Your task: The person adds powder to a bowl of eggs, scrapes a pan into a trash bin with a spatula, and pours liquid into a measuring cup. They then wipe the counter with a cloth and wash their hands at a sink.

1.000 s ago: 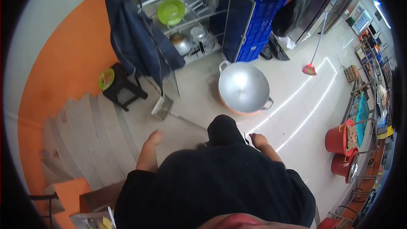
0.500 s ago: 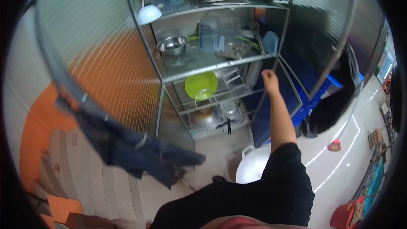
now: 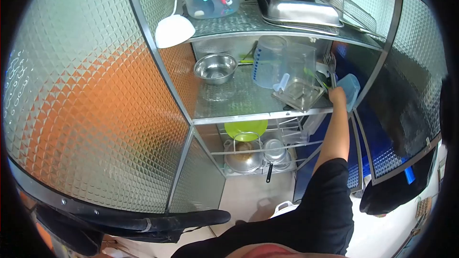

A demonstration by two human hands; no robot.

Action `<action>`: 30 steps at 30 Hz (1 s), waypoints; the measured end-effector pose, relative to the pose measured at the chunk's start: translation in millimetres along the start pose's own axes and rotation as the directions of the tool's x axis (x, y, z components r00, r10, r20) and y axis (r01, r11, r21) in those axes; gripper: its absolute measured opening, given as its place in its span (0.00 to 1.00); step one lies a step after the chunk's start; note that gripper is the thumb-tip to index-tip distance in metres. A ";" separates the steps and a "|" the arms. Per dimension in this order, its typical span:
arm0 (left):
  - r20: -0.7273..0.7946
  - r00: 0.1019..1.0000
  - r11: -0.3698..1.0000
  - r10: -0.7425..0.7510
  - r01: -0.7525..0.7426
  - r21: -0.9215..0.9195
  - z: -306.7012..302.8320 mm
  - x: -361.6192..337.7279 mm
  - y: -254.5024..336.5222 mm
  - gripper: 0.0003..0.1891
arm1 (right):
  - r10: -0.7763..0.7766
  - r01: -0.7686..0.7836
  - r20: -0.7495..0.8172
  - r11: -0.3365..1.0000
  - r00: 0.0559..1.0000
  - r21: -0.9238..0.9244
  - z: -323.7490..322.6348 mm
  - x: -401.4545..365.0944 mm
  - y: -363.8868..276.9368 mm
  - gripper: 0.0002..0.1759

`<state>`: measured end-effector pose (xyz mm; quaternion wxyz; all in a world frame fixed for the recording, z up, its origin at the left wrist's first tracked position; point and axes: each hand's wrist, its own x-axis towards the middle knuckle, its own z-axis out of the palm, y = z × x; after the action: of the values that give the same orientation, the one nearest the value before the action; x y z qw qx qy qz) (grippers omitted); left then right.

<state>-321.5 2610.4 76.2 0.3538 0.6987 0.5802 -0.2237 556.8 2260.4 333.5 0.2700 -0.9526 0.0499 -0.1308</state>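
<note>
My right hand reaches onto the middle shelf of a glass-sided cabinet. Its fingers are closed around the lower end of a wire whisk, though they are partly hidden. A light-blue plastic container stands just to the right of the hand. To its left are a clear rectangular lid or tray and green-handled utensils. Beyond those, a clear measuring jug stands upside down near a steel bowl. My left hand does not show.
Open textured-glass doors flank the shelves. A white ladle-like scoop hangs at the upper shelf's left edge, near a clear plastic tub and metal pans. Below are a green plate and a black-handled pan.
My right hand has moved from beside the right cabinet post onto the middle shelf, up to the whisk. The view has moved closer to the cabinet.
</note>
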 end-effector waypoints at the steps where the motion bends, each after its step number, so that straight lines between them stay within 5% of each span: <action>1: -0.004 1.000 1.000 -0.010 0.010 -0.005 1.0 -1.5 -5.7 0.19 | -0.081 0.083 -0.090 0.996 0.993 0.016 5.8 11.6 2.0 0.23; 5: -0.011 0.999 0.998 -0.047 0.047 -0.034 12.3 -12.9 -47.2 0.19 | -0.129 0.140 -0.122 0.987 0.984 0.085 16.7 8.9 3.3 0.24; 7: -0.001 0.997 0.997 -0.073 0.073 -0.031 16.5 -19.0 -70.3 0.19 | -0.069 0.182 -0.286 0.902 0.956 0.391 29.6 -17.8 13.8 0.21; 8: 0.009 0.996 0.996 -0.086 0.086 -0.026 22.5 -22.4 -81.5 0.19 | -0.026 0.080 -0.083 0.650 0.996 0.756 18.1 -68.0 5.9 0.14; 9: 0.024 0.994 0.994 -0.107 0.108 -0.018 30.0 -26.4 -92.4 0.19 | -0.059 0.094 -0.075 0.458 0.995 0.884 23.8 -111.4 5.8 0.10; 12: 0.088 0.983 0.987 -0.160 0.156 0.046 71.3 -51.2 -143.2 0.19 | -0.101 0.148 -0.129 0.211 0.986 0.966 88.6 -243.0 28.9 0.14; 15: 0.191 0.962 0.956 -0.194 0.143 0.255 132.4 -89.1 -223.8 0.19 | -0.156 -0.150 0.164 0.101 0.974 0.984 83.2 -401.6 15.5 0.12; 16: 0.015 0.942 0.936 -0.335 0.331 0.117 158.6 -100.3 -259.5 0.20 | -0.165 -0.211 0.218 0.062 0.962 0.976 70.9 -446.8 4.5 0.10; 17: -0.162 0.874 0.889 -0.458 0.451 -0.079 179.7 -115.3 -290.4 0.21 | -0.320 -0.111 0.119 0.043 0.940 0.993 67.0 -475.3 2.6 0.09; 18: -0.325 0.878 0.931 -0.351 0.365 -0.018 186.6 -139.6 -324.7 0.20 | -0.460 -0.030 0.024 -0.005 0.887 1.000 63.1 -502.8 3.5 0.08; 19: -0.594 0.802 0.987 -0.065 0.138 0.078 192.8 -167.3 -367.4 0.18 | -0.559 -0.001 0.012 0.021 0.829 1.000 38.0 -529.0 -6.0 0.08; 20: -0.434 0.822 0.921 -0.367 0.258 -0.291 145.9 -251.8 -340.3 0.16 | -0.648 0.040 -0.007 0.036 0.762 0.999 1.7 -550.9 -20.1 0.09; 21: -0.691 0.549 0.875 -0.471 0.187 -0.447 144.9 -297.3 -348.0 0.14 | -0.712 0.059 -0.060 -0.026 0.700 0.998 -24.1 -571.0 -31.9 0.09; 23: -0.765 0.333 0.615 -0.552 -0.457 -0.642 120.5 -413.3 -352.8 0.15 | -0.801 -0.037 -0.134 -0.190 0.583 0.981 -78.2 -641.9 -58.4 0.10; 24: -0.797 0.268 0.511 -0.540 -0.648 -0.565 131.5 -469.3 -373.7 0.17 | -0.841 -0.147 -0.149 -0.260 0.520 0.954 -102.4 -678.9 -71.0 0.10; 25: -0.804 0.145 0.548 -0.577 -0.661 -0.512 152.3 -519.2 -392.9 0.18 | -0.875 -0.257 -0.181 -0.320 0.449 0.912 -122.0 -727.2 -84.8 0.11; 26: -0.750 0.078 0.455 -0.656 -0.752 -0.477 177.9 -568.7 -405.0 0.16 | -0.900 -0.369 -0.212 -0.358 0.380 0.858 -142.5 -779.6 -94.8 0.11; 28: -0.416 0.000 0.237 -0.910 -0.822 -0.518 266.7 -632.8 -450.6 0.16 | -0.869 -0.303 -0.393 -0.478 0.300 0.825 -160.4 -894.3 -112.1 0.11; 30: -0.084 -0.075 0.112 -0.994 -0.740 -0.663 416.3 -656.3 -507.9 0.16 | -0.823 -0.166 -0.567 -0.558 -0.008 0.813 -138.2 -1001.9 -113.6 0.11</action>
<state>-921.5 1907.1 161.1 0.0761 -0.0119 0.7059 0.7041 -441.2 2453.7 284.0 0.6326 -0.1663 -0.7446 0.1333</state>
